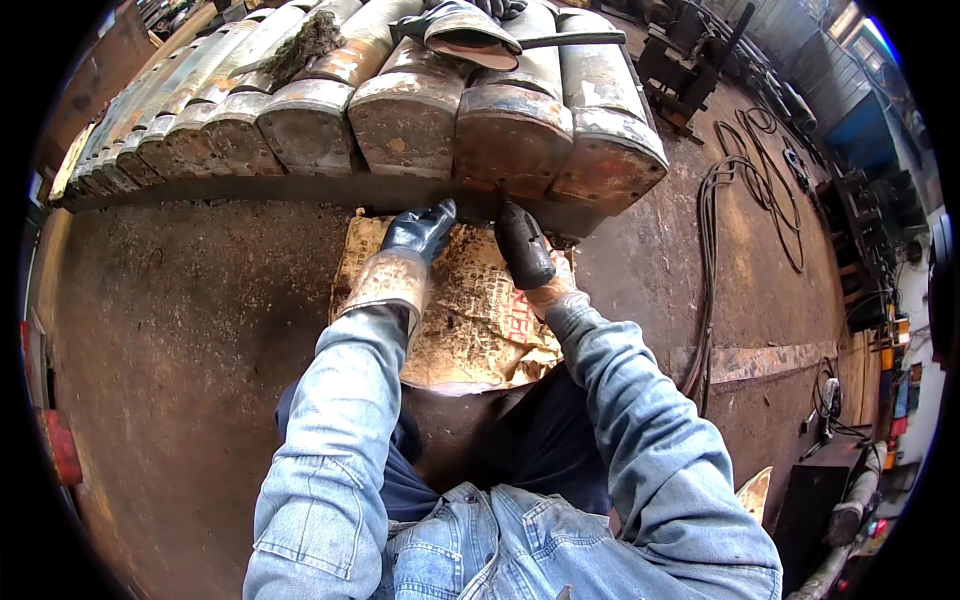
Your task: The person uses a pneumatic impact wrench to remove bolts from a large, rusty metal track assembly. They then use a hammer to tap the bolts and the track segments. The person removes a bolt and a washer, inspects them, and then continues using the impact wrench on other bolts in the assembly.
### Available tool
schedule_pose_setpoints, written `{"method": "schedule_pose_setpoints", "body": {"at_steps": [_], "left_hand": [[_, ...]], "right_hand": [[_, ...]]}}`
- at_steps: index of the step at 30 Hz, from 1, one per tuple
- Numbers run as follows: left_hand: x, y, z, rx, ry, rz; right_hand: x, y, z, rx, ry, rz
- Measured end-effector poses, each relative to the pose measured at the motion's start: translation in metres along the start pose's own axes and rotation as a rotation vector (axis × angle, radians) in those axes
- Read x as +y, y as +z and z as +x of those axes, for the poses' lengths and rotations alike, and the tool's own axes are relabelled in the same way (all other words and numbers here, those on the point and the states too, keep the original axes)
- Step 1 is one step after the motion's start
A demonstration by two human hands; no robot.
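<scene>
In my right hand (550,285), which is bare, I grip a black power drill (522,245). Its narrow front end points away from me, toward the underside of the row of heavy metal pieces (515,130), and its tip is hard to make out there. My left hand (418,232) wears a blue rubber glove with a stained pale cuff. Its fingers are loosely bent and apart, near the lower edge of the metal row, and I see nothing in them. Beneath both hands lies a dirty tan sack (470,320) on the floor.
On top of the row rest a dark cap-like item (460,35), a flat dark bar (575,39) and a clump of brown fibre (305,45). Coiled black hoses (712,230) run along the floor at right. A dark machine stand (685,65) stands at the far right.
</scene>
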State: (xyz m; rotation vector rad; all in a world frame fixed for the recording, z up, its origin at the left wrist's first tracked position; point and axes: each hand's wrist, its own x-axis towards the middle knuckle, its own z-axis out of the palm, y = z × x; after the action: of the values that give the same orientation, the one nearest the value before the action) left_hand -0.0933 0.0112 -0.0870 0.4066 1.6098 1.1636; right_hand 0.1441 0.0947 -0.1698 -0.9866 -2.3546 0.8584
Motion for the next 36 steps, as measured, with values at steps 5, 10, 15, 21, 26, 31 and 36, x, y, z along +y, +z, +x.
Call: {"method": "schedule_pose_setpoints", "body": {"at_steps": [5, 10, 15, 21, 26, 31, 36], "left_hand": [[-0.002, 0.015, -0.006, -0.026, -0.001, -0.324], [0.021, 0.020, -0.036, -0.174, -0.054, -0.544], [0.031, 0.013, -0.053, -0.245, 0.034, -0.808], [0.023, 0.009, -0.028, -0.007, 0.247, -0.650], [0.038, 0.016, -0.043, -0.059, -0.038, -1.010], [0.020, -0.005, -0.002, 0.093, 0.269, -0.662], [0.030, 0.006, -0.033, 0.023, 0.032, -0.980]], "right_hand": [[-0.046, -0.007, 0.002, 0.028, -0.305, 0.315], [-0.106, -0.026, -0.010, -0.206, -0.196, 0.635], [-0.164, -0.048, -0.007, 0.020, -0.608, 0.091], [-0.151, -0.038, -0.006, -0.113, -0.487, 0.076], [-0.125, -0.031, -0.002, -0.120, -0.594, 0.205], [-0.124, -0.019, 0.000, -0.196, -0.487, 0.192], [-0.117, -0.015, 0.002, -0.180, -0.484, 0.243]]}}
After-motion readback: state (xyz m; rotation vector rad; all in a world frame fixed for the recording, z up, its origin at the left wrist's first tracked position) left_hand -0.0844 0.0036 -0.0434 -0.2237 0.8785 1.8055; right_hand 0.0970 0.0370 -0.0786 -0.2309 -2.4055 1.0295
